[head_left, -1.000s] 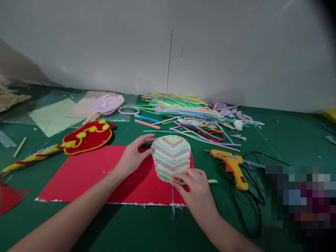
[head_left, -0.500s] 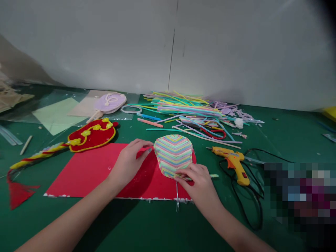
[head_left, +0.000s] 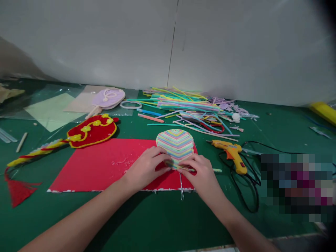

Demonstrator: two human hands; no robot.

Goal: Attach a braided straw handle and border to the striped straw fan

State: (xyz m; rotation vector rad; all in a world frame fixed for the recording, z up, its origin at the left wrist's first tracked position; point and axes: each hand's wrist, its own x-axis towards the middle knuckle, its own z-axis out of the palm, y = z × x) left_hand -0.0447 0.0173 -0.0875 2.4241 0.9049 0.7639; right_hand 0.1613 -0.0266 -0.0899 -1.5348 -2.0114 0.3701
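The left hand has joined the right hand at the striped disc. Both grips pinch its lower edge.

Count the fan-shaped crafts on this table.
3: the striped fan, touched by the left hand and right hand; the red flowered fan, to its left; the lilac fan, behind the red one. The pixelated patch could hide more.

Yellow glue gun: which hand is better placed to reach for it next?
Probably the right hand: it is nearer the glue gun, which lies right of the striped piece; the left hand is farther off, at the piece's lower left edge.
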